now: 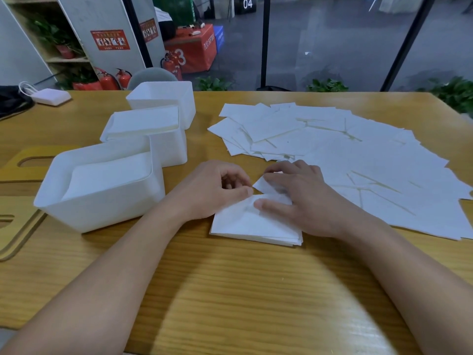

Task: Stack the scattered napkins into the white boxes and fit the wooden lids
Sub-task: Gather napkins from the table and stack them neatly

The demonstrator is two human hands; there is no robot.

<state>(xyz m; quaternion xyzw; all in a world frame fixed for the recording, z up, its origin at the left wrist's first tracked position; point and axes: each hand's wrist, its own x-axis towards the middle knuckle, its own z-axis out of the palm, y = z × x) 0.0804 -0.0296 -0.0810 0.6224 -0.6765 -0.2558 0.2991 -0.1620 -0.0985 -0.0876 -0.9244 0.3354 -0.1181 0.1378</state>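
A small stack of white napkins lies on the table in front of me. My left hand has curled fingers and pinches the stack's top left edge between thumb and finger. My right hand rests on top of the stack and holds a raised napkin corner. Many scattered napkins spread over the right half of the table. Three white boxes stand at the left: the near box and the middle box hold napkins, the far box shows no contents. Wooden lids lie flat left of the near box.
The wooden table reaches its far edge behind the boxes. A white charger with cable and a dark bag sit at the far left corner. Fire extinguishers and plants stand on the floor beyond.
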